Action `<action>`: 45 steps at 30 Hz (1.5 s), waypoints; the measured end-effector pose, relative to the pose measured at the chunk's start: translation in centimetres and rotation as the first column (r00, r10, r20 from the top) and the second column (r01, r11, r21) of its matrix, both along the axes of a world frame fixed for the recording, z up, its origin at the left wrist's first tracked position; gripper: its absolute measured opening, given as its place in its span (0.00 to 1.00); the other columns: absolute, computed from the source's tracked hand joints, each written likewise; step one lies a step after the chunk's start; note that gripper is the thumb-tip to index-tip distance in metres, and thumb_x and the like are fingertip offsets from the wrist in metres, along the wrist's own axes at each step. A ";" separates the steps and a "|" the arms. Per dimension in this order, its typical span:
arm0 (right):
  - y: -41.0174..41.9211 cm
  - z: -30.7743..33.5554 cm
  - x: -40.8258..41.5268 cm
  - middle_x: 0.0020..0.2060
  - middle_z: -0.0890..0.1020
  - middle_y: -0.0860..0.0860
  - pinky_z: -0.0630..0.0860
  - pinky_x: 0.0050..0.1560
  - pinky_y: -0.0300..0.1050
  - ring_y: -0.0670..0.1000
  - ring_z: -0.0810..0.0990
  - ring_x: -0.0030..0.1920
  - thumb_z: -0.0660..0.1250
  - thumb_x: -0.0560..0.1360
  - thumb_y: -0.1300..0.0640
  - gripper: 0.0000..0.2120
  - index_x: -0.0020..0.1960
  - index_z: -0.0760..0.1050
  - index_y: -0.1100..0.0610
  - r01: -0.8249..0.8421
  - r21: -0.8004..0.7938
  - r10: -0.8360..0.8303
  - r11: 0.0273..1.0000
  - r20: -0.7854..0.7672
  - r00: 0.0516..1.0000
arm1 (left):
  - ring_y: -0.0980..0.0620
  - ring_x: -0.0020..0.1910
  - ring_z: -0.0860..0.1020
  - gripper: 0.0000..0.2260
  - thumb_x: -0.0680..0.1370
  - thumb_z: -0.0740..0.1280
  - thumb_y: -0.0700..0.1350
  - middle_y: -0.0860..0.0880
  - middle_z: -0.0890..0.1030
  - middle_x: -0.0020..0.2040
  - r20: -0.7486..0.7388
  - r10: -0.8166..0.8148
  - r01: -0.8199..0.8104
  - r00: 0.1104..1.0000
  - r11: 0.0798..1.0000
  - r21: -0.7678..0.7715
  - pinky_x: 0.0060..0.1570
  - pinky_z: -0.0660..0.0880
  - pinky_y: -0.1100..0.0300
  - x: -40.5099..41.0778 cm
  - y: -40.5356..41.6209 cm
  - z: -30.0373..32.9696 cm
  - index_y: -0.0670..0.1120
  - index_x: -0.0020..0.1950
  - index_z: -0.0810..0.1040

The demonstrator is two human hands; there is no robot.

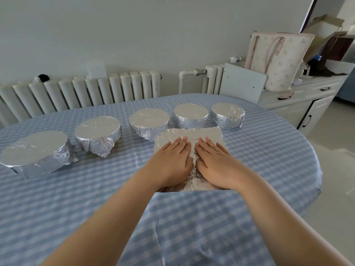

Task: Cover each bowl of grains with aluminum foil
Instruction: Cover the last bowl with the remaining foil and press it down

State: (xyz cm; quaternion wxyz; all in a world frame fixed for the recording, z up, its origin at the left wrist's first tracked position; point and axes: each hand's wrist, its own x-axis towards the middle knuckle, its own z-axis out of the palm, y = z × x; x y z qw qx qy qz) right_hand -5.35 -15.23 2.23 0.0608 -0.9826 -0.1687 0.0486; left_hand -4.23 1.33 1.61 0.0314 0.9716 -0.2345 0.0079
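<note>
A square sheet of aluminum foil lies over something at the middle of the table; what is beneath it is hidden. My left hand and my right hand press flat on top of the sheet, side by side, fingers straight and pointing away from me. Behind them stands a curved row of several foil-wrapped bowls: a large one at far left, then one, one, one and one at right.
The round table wears a blue-checked cloth. A white radiator runs along the wall behind it. At the right are a white cabinet with a pale tote bag on top and a chair back.
</note>
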 end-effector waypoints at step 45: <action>0.3 -0.3 0.2 0.79 0.46 0.49 0.42 0.76 0.45 0.47 0.42 0.78 0.45 0.82 0.45 0.28 0.79 0.48 0.55 0.060 0.119 -0.062 0.991 0.013 0.998 | 0.53 0.78 0.41 0.40 0.73 0.41 0.68 0.47 0.43 0.80 -0.052 -0.133 0.130 0.990 0.990 -0.048 0.77 0.43 0.53 0.3 0.9 -0.2 0.48 0.80 0.49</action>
